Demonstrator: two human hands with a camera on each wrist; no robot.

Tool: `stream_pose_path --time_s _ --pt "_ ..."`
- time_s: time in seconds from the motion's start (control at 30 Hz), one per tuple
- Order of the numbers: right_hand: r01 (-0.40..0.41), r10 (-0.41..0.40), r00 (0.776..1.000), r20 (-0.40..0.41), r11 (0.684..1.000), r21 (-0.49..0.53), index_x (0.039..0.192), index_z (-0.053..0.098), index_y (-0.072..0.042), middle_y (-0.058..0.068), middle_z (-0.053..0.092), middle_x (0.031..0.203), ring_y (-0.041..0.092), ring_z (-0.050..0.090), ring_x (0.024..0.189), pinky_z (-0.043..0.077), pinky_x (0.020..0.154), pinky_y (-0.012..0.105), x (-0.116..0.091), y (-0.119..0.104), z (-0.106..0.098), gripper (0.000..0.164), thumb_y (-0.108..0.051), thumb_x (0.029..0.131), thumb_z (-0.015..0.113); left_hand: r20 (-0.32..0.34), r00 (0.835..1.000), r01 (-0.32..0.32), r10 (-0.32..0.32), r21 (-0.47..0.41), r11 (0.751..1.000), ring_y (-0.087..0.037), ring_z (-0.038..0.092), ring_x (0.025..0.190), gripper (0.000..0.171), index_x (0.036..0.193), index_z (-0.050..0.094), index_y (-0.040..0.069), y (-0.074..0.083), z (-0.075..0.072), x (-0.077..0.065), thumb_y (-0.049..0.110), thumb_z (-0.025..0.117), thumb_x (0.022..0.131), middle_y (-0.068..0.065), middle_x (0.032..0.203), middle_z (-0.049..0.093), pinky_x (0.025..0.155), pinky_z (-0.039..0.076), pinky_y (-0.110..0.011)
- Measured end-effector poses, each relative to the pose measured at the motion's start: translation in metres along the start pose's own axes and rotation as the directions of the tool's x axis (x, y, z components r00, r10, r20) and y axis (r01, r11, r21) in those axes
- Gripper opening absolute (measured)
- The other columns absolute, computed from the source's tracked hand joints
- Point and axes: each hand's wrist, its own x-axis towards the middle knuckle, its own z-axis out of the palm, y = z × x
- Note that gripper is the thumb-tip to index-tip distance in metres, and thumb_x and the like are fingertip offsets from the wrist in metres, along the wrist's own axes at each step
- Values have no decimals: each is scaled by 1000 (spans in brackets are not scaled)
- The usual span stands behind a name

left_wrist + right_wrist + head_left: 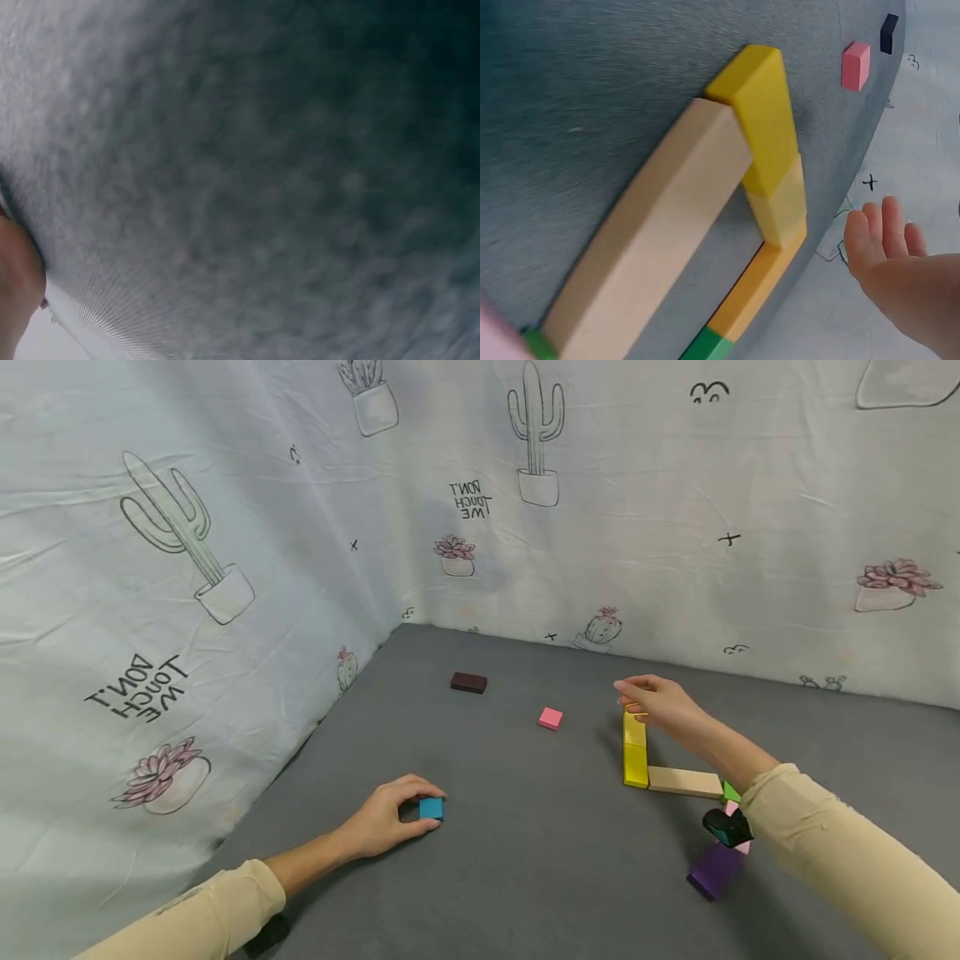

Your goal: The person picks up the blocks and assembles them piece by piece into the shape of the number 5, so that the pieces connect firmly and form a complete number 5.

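Observation:
On the left side of the table, my left hand (384, 818) pinches a small blue block (431, 808) between thumb and fingers, at the tabletop. Only a bit of that hand (19, 277) enters the left wrist view, where the block is out of sight. My right hand (663, 706) hovers over the far end of a row of blocks, with its fingers loosely bent and no object seen in them. Below it lie a yellow block (761, 124) and a paler yellow block (784, 206). A beige plank (652, 225) meets the yellow block at a corner.
An orange block (757, 289) and a green block (711, 346) continue the row. Near my right sleeve lies a purple block (715, 868) beside pink pieces. A pink block (551, 718) and a dark brown block (468, 682) lie apart farther back. Printed cloth (637, 543) borders the table.

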Motion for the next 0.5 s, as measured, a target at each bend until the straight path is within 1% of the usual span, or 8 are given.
stream_pose_path --time_s 0.07,0.17,0.27,0.37,0.5 --pt "5 -5 1000 -3 1000 -3 144 25 7 32 36 139 43 36 127 29 106 48 6 -2 3 66 -39 101 46 -29 999 -36 36 17 999 -12 57 96 34 117 64 15 -1 3 0 21 74 85 2 114 58 79 49 -30" --pt "7 -7 1000 -11 1000 -10 144 25 7 31 37 140 42 36 126 31 105 47 15 -4 7 66 -38 101 46 -73 993 -90 93 47 995 -13 57 96 34 116 65 14 -2 9 1 18 75 84 1 112 59 78 50 -30" --pt "9 -10 1000 -17 1000 -23 144 24 8 31 36 140 42 36 126 32 104 47 22 -6 11 65 -38 102 44 -98 986 -128 132 55 990 -14 58 97 34 115 65 12 -2 12 2 14 76 83 1 111 60 79 51 -30" --pt "8 -8 1000 -10 1000 -13 144 24 7 30 36 141 42 35 128 32 105 47 29 -9 16 65 -37 102 45 -113 983 -139 143 48 989 -14 59 96 35 114 66 12 -2 13 2 12 77 82 1 111 60 78 51 -31" --pt "18 -18 1000 10 1000 -10 144 27 5 28 36 142 40 35 129 32 105 46 39 -17 24 63 -36 101 48 -130 981 -138 144 51 989 -14 59 95 35 113 67 11 -1 10 0 11 78 80 1 109 61 77 51 -30"
